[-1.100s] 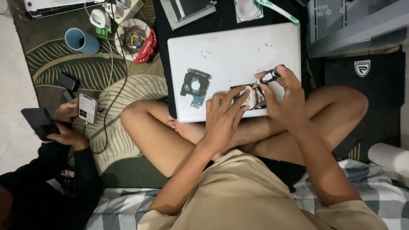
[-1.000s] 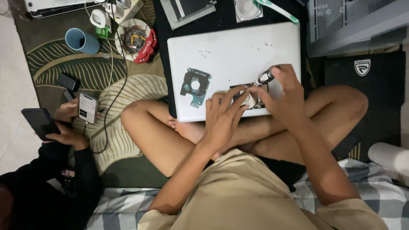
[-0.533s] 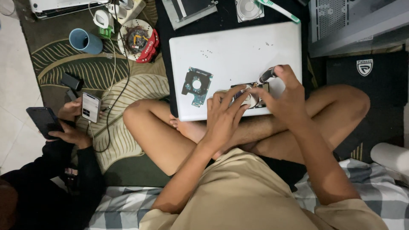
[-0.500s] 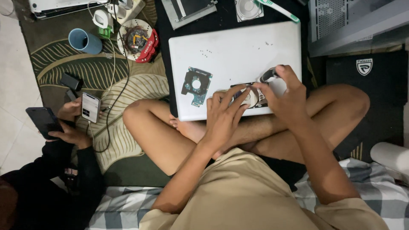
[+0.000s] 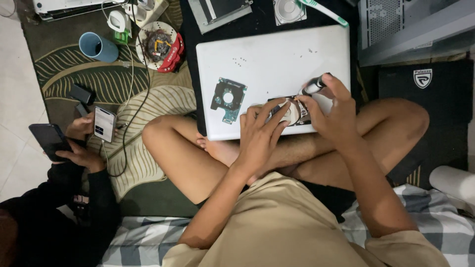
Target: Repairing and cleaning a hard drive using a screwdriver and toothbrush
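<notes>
An opened hard drive [image 5: 293,111] with a shiny platter lies on a closed white laptop [image 5: 269,64] resting across my crossed legs. My left hand [image 5: 260,136] presses its fingers on the drive's left side and holds it steady. My right hand [image 5: 332,111] grips a small screwdriver [image 5: 314,86] with a black and silver handle, its tip down at the drive. A blue-green circuit board [image 5: 227,99] lies on the laptop lid left of the drive. Tiny screws [image 5: 239,61] are scattered on the lid.
At the left, another person in a black sleeve holds a dark phone [image 5: 49,140] and a second phone [image 5: 104,123] with a lit screen. A blue cup [image 5: 97,47], a round red-rimmed part [image 5: 161,44], cables, a metal bracket [image 5: 220,11] and a grey computer case [image 5: 410,27] surround the laptop.
My right hand has shifted the screwdriver slightly over the drive. My left hand stays on the drive. The other person's phones moved a little.
</notes>
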